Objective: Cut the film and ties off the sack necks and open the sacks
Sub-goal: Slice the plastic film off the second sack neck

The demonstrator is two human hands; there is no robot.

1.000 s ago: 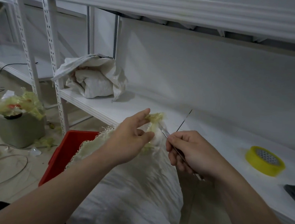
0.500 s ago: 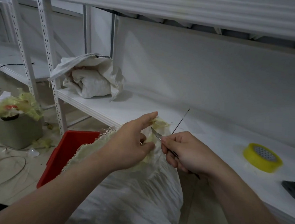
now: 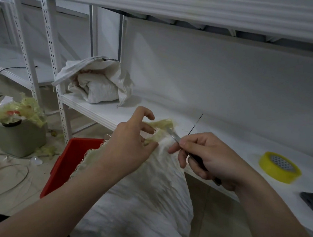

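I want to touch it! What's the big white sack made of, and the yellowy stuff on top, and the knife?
Sack: probably woven plastic cloth, matte white; ribbed weave, frayed threads at its edge. Film: likely thin plastic wrap, yellowish, half see-through, crinkled. Knife: blade shiny grey, likely metal; dark handle, material unclear.

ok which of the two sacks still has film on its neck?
The near sack, neck pinched by the left hand: yellowish film still wraps it. The sack on the shelf lies crumpled with no film showing.
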